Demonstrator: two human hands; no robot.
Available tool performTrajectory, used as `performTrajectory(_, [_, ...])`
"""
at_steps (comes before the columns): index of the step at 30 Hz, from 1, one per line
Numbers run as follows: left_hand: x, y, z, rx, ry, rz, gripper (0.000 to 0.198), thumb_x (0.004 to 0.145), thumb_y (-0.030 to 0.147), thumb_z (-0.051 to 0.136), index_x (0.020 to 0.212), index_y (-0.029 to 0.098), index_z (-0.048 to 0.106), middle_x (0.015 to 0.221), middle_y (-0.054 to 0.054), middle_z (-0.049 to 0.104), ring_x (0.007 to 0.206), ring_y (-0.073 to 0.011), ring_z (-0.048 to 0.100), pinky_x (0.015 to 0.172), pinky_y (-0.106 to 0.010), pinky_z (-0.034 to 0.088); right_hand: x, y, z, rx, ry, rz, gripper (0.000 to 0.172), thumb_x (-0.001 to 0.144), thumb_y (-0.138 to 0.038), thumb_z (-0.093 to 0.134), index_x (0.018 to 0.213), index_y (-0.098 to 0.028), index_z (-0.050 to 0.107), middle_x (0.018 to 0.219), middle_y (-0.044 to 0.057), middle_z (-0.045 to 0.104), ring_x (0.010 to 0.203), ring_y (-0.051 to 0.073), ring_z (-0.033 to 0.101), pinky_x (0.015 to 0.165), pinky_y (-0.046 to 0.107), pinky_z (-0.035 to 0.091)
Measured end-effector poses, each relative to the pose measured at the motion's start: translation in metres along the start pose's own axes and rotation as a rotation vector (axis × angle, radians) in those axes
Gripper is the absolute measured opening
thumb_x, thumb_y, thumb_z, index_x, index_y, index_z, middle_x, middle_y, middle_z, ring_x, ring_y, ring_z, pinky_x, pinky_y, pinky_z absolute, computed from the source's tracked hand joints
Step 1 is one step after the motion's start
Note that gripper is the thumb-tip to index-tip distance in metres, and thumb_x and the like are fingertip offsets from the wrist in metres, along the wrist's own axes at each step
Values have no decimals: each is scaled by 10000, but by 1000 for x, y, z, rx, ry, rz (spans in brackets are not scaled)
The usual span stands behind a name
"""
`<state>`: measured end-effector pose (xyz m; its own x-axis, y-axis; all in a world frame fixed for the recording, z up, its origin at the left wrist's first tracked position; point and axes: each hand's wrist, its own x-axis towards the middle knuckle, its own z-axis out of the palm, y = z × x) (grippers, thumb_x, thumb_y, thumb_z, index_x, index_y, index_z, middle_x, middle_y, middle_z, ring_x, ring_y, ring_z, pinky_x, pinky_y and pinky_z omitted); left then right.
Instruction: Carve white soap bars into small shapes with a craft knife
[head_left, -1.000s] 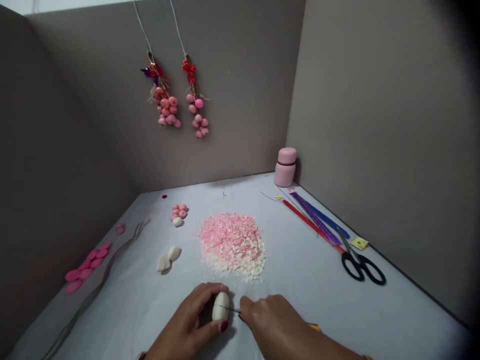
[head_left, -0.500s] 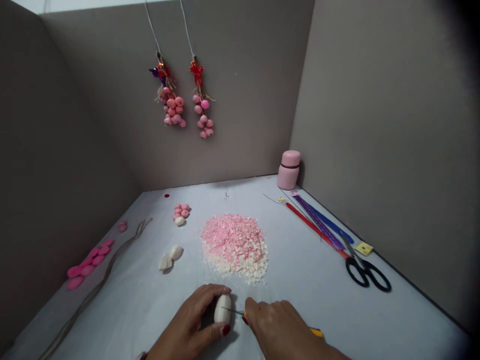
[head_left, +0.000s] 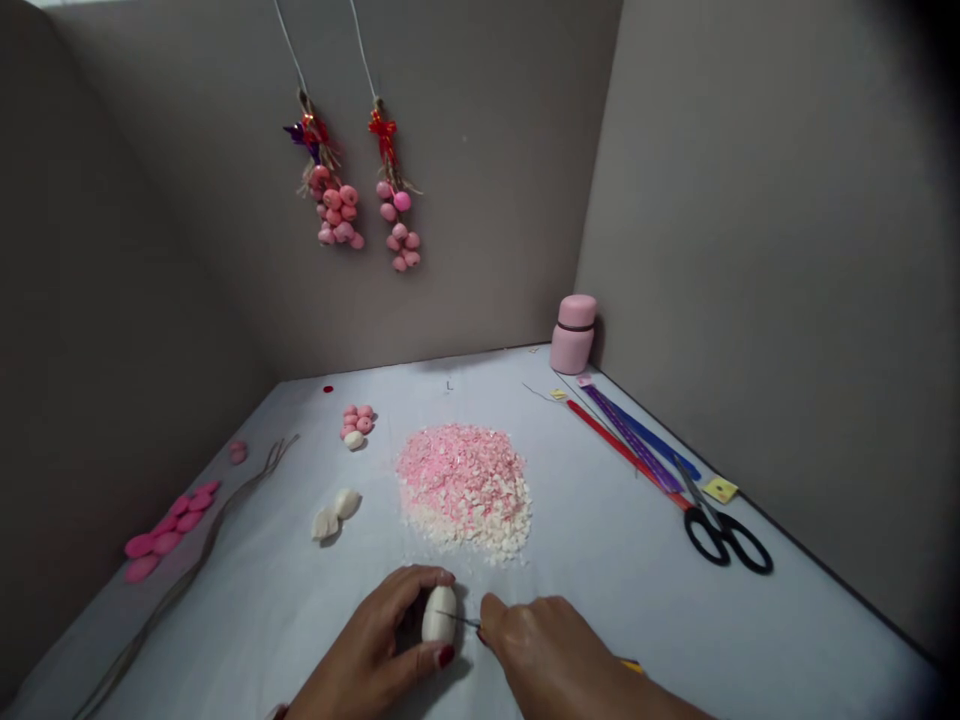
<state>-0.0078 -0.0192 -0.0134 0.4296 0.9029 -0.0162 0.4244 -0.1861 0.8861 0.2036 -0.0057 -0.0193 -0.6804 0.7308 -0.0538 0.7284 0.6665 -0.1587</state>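
Near the front edge, a white rounded block [head_left: 439, 616], like a piece of soap, rests on the table. My left hand [head_left: 382, 635] grips it between thumb and fingers, at its near and far ends. My right hand [head_left: 544, 640] is closed around a yellow-handled craft knife [head_left: 630, 664]; most of the handle is hidden in the fist. The thin blade points left and its tip lies on the block's top, about midway along. Just beyond both hands spreads a heap of pink and white shavings [head_left: 465, 485].
Left are white carved pieces [head_left: 336, 515], small pink balls [head_left: 358, 420], bright pink ovals [head_left: 166, 535] and twine [head_left: 202, 560]. Right are black-handled scissors [head_left: 724, 535], ribbons [head_left: 634, 440] and a pink flask [head_left: 574, 335]. Two pink-ball strings [head_left: 397, 230] hang against the back wall.
The whole view has shifted slightly, so everything appears a little further left. Both hands keep their grips, and the blade stays at the white block.
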Motion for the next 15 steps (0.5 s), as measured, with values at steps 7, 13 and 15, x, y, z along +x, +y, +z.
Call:
performTrajectory(7, [-1,7,-1,7,-14,-30,356,862,404,596,1198,305,539,1197,-67,616,1119,-295,540,973,-437,398,-2,1,3,-9,11,6,319,540,-59,592,825,-197,551,606,5,685,481,236,666,385,312,100])
performTrajectory(13, [-3,-1,-1,-13,-32,9,351,870,382,593,1209,321,521,1190,-53,603,1096,-282,546,951,-419,416,-1,4,1,8,-21,-12,220,635,-108,587,833,-201,562,626,14,699,495,236,668,385,316,113])
performTrajectory(15, [-3,-2,-1,-6,-42,11,348,868,370,599,1204,324,523,1174,-50,603,1083,-276,551,941,-413,422,-1,5,2,3,-28,-10,192,676,-99,577,841,-197,567,634,16,707,508,234,677,385,320,111])
